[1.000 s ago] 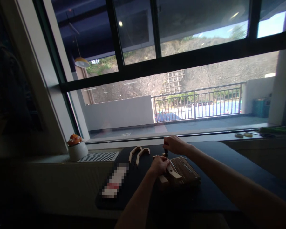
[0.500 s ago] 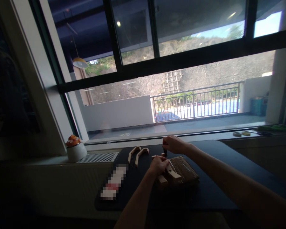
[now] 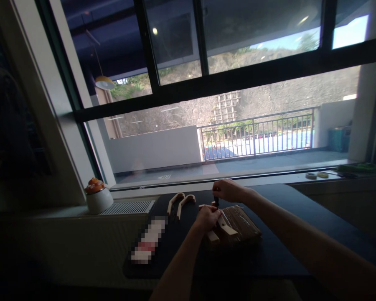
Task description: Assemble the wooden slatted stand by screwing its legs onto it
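The right hand is closed in a fist around the black, slim-handled tool, which stands nearly upright below the fingers; its lower tip is too small to make out. Just below and nearer the viewer, the left hand, fingers curled, grips the far part of the pale, angled wooden piece with a dark hole, right beside the tool's lower end. That piece lies on the thick, brown, rough-grained wooden block, under the left hand and extending to its right. The pale, straight-edged wooden piece shows its near end just below the left hand, partly covered by it.

To the left of the hands and a little beyond the left one, two pale, hook-shaped wooden pieces lie side by side on the black, round-cornered tabletop. Farther left and nearer the viewer is a pixelated pale-and-red oblong, its details hidden. Well to the left of both hands stands the whitish, rounded jar with an orange lid, beside a white slatted grille. Well to the right of the right hand, two small pale rings lie on the windowsill.
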Motion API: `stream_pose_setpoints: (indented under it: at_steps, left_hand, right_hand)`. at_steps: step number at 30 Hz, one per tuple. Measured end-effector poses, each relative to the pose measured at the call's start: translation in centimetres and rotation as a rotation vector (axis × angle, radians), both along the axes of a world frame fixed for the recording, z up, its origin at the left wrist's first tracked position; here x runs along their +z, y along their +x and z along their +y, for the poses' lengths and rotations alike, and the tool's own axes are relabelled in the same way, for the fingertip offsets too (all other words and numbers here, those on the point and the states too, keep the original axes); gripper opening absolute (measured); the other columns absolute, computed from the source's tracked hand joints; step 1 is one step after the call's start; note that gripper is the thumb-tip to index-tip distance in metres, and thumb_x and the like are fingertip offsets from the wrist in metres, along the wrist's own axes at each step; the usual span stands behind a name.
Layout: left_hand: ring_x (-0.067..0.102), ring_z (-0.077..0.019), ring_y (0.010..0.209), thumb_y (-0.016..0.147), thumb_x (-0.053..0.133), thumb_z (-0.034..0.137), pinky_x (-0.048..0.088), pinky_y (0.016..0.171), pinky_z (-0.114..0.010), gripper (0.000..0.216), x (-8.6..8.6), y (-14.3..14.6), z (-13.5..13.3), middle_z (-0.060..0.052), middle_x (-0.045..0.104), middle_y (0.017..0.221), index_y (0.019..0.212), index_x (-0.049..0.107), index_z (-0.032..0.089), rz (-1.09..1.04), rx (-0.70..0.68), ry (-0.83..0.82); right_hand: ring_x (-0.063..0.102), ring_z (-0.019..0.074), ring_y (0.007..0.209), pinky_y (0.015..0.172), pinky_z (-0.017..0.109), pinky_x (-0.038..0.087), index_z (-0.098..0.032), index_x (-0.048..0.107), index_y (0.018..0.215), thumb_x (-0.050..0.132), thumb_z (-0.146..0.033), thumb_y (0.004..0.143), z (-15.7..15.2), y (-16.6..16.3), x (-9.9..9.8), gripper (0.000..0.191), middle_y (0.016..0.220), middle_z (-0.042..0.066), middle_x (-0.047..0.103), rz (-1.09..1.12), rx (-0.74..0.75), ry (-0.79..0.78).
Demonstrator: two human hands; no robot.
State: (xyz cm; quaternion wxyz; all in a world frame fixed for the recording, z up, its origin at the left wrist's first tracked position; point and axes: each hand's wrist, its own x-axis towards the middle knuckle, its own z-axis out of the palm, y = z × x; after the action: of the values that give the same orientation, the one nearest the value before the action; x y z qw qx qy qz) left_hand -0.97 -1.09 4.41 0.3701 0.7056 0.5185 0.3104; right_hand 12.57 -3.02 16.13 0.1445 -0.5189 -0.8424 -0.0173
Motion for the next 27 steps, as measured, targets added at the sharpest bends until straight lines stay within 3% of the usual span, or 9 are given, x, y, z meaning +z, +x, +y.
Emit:
stream_pose_setpoints:
  at_steps: [5,10,14,20,23,27]
  left_hand:
    - [0.054,-0.0119,0.050,0.078,0.058,0.042,0.041,0.050,-0.020,0.033,0.1,-0.1,-0.2,-0.002,0.061,0.055,0.079,0.072,0.012,0.022,0.029,0.021]
    - [0.054,-0.0119,0.048,0.078,0.058,0.042,0.041,0.050,-0.021,0.033,0.1,0.0,-0.1,-0.002,0.062,0.054,0.079,0.072,0.012,0.027,0.027,0.017]
    - [0.054,-0.0119,0.049,0.079,0.057,0.042,0.041,0.050,-0.021,0.034,-0.1,0.0,0.1,-0.002,0.062,0.054,0.081,0.072,0.012,0.025,0.027,0.009]
    - [0.053,-0.0114,0.051,0.077,0.060,0.039,0.040,0.050,-0.020,0.029,0.0,0.0,0.0,-0.001,0.061,0.056,0.078,0.072,0.012,0.031,0.027,0.044]
    - [0.051,-0.0109,0.049,0.078,0.060,0.038,0.039,0.049,-0.020,0.029,0.2,0.0,-0.1,-0.001,0.060,0.055,0.076,0.071,0.012,0.033,0.022,0.057]
    - [0.047,-0.0092,0.043,0.080,0.056,0.035,0.037,0.045,-0.020,0.029,0.2,0.1,0.0,0.000,0.058,0.052,0.077,0.071,0.011,0.020,0.006,0.037]
  right_hand:
    - [0.063,0.0246,0.078,0.062,0.027,0.039,-0.013,0.069,0.090,0.058,-0.043,0.080,-0.6,-0.6,0.2,0.034,0.084,0.013,0.069,-0.012,-0.099,0.049]
    - [0.063,0.0180,0.075,0.061,0.023,0.039,-0.024,0.069,0.102,0.059,-0.034,0.078,-0.5,-0.1,1.3,0.028,0.087,0.003,0.070,-0.023,0.004,0.007]
    - [0.063,0.0169,0.080,0.065,0.022,0.038,-0.020,0.071,0.093,0.051,-0.025,0.084,-0.6,-0.3,0.5,0.022,0.088,0.005,0.070,0.009,0.003,0.032]
    - [0.063,0.0230,0.080,0.063,0.026,0.038,-0.013,0.067,0.096,0.052,-0.038,0.085,-1.2,-0.9,-0.5,0.031,0.086,0.013,0.068,0.057,-0.134,0.097]
    - [0.062,0.0207,0.074,0.061,0.025,0.039,-0.016,0.070,0.092,0.058,-0.039,0.080,-1.1,-0.4,0.5,0.027,0.081,0.009,0.069,0.043,-0.087,0.053]
    - [0.061,0.0129,0.068,0.059,0.020,0.038,-0.024,0.071,0.097,0.058,-0.024,0.079,-0.7,0.1,1.1,0.022,0.079,0.000,0.070,0.044,0.025,-0.013]
